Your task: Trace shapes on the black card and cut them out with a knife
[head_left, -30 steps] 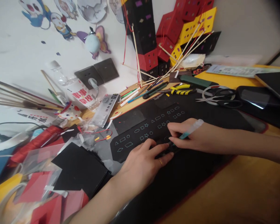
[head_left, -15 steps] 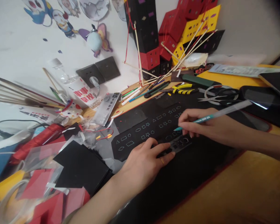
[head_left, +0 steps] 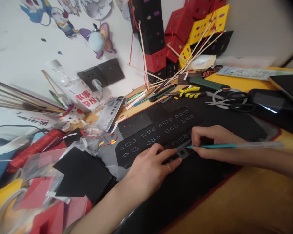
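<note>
My right hand (head_left: 210, 143) is closed around a teal pen (head_left: 219, 146), its tip down at a clear stencil ruler (head_left: 185, 149) with shape cut-outs. My left hand (head_left: 151, 165) lies with fingers stretched out, pressing on the left part of the ruler; a ring is on one finger. Under the ruler is a black paper sheet (head_left: 136, 141) bearing rows of pale outlined triangles, rectangles, circles, ovals and stars. Part of the ruler is hidden by my fingers.
Yellow-black pliers (head_left: 191, 92) and black scissors (head_left: 234, 100) lie behind my right hand. A stack of black paper (head_left: 84, 175) and red paper pieces (head_left: 36, 191) sit at left. A water bottle (head_left: 80, 91) and red, black and yellow paper boxes (head_left: 156, 61) stand at the back.
My right hand has moved slightly right and down, and the pen has tipped lower, its tip now on the ruler. My left hand stays on the ruler.
</note>
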Tool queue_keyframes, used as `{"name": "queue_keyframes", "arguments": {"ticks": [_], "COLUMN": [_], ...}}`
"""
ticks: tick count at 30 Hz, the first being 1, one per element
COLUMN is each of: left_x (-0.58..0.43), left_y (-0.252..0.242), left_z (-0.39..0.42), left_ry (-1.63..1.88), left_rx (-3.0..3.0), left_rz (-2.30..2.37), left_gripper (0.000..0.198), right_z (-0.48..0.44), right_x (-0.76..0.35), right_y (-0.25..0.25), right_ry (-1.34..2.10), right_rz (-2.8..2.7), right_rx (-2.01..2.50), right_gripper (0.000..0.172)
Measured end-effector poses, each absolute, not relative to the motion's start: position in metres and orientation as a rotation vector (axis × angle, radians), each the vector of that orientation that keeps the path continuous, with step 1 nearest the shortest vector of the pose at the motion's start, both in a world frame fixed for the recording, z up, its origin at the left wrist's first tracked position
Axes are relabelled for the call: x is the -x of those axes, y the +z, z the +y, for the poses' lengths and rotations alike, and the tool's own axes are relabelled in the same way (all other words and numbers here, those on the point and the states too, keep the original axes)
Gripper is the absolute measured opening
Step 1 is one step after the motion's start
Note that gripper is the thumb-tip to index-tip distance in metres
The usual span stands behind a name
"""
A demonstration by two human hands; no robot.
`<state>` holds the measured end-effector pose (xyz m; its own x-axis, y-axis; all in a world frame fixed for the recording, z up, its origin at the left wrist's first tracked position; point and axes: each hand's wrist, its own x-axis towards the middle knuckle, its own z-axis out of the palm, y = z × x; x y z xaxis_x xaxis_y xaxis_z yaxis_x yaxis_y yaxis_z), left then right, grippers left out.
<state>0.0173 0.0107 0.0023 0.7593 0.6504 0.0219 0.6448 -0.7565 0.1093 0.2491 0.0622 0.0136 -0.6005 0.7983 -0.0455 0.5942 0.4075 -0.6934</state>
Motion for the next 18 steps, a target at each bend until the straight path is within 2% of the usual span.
{"name": "queue_keyframes", "arguments": {"ticks": [18], "left_x": [-0.0175], "left_y": [0.0014], "left_z": [0.0106], "left_ry": [0.055], "left_rx": [-2.900], "left_rz": [1.061], "left_gripper": [0.044], "right_z": [0.0654], "right_x": [-0.2481], "right_y": [0.0114], "right_ry": [0.923], "right_rz": [-2.492], "right_rx": [1.155], "right_gripper": [0.013]}}
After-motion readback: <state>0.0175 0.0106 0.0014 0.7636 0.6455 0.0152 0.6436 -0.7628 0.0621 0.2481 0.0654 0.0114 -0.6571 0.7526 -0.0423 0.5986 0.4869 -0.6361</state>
